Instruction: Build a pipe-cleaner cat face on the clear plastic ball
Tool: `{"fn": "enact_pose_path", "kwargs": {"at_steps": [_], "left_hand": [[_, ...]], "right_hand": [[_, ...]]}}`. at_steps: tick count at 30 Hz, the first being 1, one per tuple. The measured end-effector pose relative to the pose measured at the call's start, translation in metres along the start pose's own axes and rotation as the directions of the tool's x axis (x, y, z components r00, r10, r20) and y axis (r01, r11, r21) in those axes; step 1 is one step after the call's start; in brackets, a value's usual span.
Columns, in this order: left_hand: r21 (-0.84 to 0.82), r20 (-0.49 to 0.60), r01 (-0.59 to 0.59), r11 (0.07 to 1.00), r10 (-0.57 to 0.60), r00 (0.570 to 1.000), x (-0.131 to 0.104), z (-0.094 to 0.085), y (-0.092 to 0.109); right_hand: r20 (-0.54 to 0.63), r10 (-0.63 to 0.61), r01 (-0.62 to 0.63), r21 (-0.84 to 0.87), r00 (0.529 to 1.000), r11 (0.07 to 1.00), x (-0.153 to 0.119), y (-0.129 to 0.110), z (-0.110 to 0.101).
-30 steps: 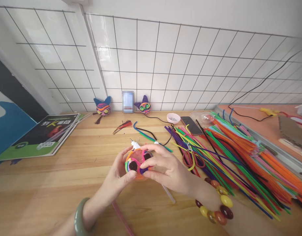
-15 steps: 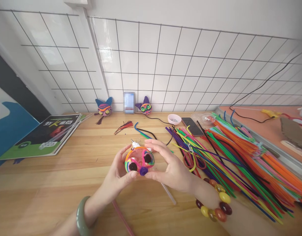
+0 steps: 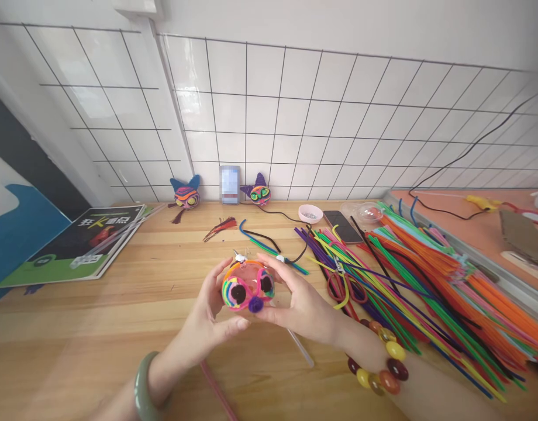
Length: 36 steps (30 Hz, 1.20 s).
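Note:
Between my two hands, above the wooden table, is a small round craft face (image 3: 250, 285) of coiled pipe cleaners. It has two black eyes, a purple nose, pink and orange outlines and striped colours at the side. My left hand (image 3: 211, 310) curves round its left side, fingers behind and thumb below. My right hand (image 3: 297, 298) grips its right side, with the thumb under the nose. Just behind the craft face a white glue gun (image 3: 240, 257) shows in part; the rest is hidden by the face and my hand.
Many coloured pipe cleaners (image 3: 409, 275) and scissors (image 3: 339, 278) lie at right. Against the wall stand two finished craft faces (image 3: 185, 194) and a blurred phone (image 3: 229, 185). A pink bowl (image 3: 310, 214), dark phone (image 3: 342, 226), magazines (image 3: 76, 240) and a clear stick (image 3: 301, 348) are around.
My left thumb has shifted off the front of the craft face and lower. The face is turned slightly, showing more of its striped left side. My right hand has barely moved.

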<state>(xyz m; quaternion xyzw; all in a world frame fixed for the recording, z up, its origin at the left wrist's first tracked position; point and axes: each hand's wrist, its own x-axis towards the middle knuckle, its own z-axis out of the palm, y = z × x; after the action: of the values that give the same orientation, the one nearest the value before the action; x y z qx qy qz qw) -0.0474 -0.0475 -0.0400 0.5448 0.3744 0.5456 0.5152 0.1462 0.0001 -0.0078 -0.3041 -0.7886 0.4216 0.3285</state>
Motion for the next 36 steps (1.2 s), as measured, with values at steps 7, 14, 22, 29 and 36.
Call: {"fn": "enact_pose_path", "kwargs": {"at_steps": [7,14,22,29,36], "left_hand": [[0.038,-0.046,-0.003,0.999,0.005,0.999,0.002,0.0,-0.002],[0.055,-0.066,-0.04,0.998,0.043,0.997,0.004,0.0,-0.003],[-0.028,-0.059,-0.035,0.999,0.033,0.998,0.006,0.0,0.002],[-0.111,-0.079,0.013,0.994,-0.022,0.997,0.008,0.002,0.01],[-0.117,-0.21,-0.035,0.993,0.01,0.978,0.015,-0.009,-0.001]], "right_hand": [[-0.002,-0.005,0.005,0.05,1.0,0.999,0.001,0.002,0.004],[-0.028,-0.019,0.019,-0.005,0.999,1.0,-0.001,0.001,0.004],[-0.033,-0.008,0.007,-0.042,0.999,0.999,0.003,0.0,0.003],[-0.01,0.048,-0.049,-0.035,0.999,0.998,0.0,-0.001,0.0],[-0.077,0.02,-0.023,-0.033,0.997,0.999,0.002,0.002,-0.007]]}}
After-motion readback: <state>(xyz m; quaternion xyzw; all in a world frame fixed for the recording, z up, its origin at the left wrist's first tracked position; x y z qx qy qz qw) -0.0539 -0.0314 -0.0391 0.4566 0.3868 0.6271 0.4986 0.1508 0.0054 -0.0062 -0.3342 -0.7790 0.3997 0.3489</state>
